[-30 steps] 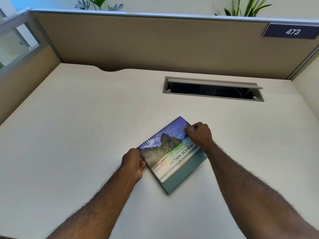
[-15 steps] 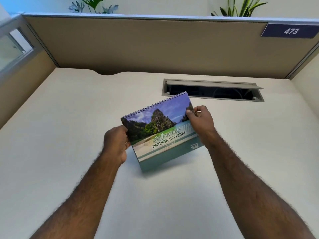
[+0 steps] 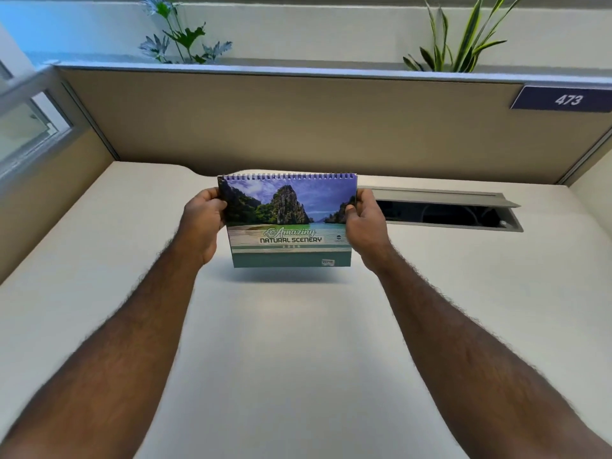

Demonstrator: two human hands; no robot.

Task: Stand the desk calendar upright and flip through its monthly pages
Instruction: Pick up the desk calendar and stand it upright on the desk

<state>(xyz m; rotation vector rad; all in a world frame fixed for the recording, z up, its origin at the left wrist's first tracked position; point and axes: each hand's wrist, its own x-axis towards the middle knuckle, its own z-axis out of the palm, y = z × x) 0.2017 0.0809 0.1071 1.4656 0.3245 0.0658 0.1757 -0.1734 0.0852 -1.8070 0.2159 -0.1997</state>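
I hold the desk calendar (image 3: 289, 220) upright between both hands, cover facing me, spiral binding along the top edge and level. The cover shows limestone cliffs over green water and the words "Amazing Natural Scenery". My left hand (image 3: 203, 223) grips the calendar's left edge, thumb on the front of the cover, the other fingers curled behind and hidden. My right hand (image 3: 366, 223) grips the right edge the same way, thumb on the cover near the upper corner, the rest behind. Both grips are closed on the calendar.

The calendar sits over the middle of the desk (image 3: 298, 342), nearer the far edge than the near one. A dark shadow lies on the desk just below its bottom edge, with a thin pale strip between them; I cannot tell for sure whether the base touches or hangs just above the surface.

To the right, along the far edge, an open cable tray (image 3: 443, 210) is set into the desk, partly behind my right hand. The partition panel (image 3: 298, 127) runs along the far edge, with a number plate (image 3: 563, 99) reading 473 at its upper right. Two plants (image 3: 185, 38) (image 3: 463, 34) rise behind it.
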